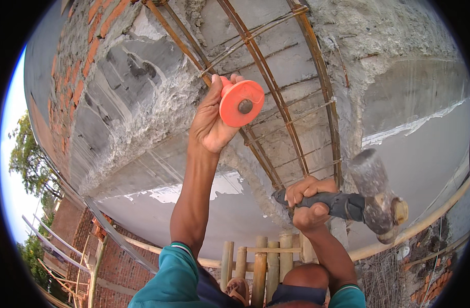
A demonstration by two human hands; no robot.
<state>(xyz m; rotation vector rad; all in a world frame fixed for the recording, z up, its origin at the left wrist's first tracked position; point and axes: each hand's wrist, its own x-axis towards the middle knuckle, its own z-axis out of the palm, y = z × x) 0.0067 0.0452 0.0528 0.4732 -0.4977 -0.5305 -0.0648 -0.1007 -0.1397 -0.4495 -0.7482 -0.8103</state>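
Observation:
My left hand [212, 123] is wrapped round a chisel [241, 103] with an orange grip and a round orange guard. Its grey metal striking end shows in the middle of the disc, while the tip is hidden behind the hand and guard. Lower and to the right, my right hand [311, 199] grips the black-wrapped handle of a hammer [368, 177]. The worn grey hammer head is at the right, apart from the chisel. Beyond the chisel, rusty steel reinforcing bars [266, 72] tied with thin crosswise rods lie exposed in the broken concrete.
Rough concrete [142, 118] and bare orange bricks [86, 61] flank the bars, with smooth grey plaster [420, 149] at the right. Bamboo poles [259, 269] stand below near my sandalled foot [238, 290]. A long bamboo pole [430, 220] crosses the lower right above rubble.

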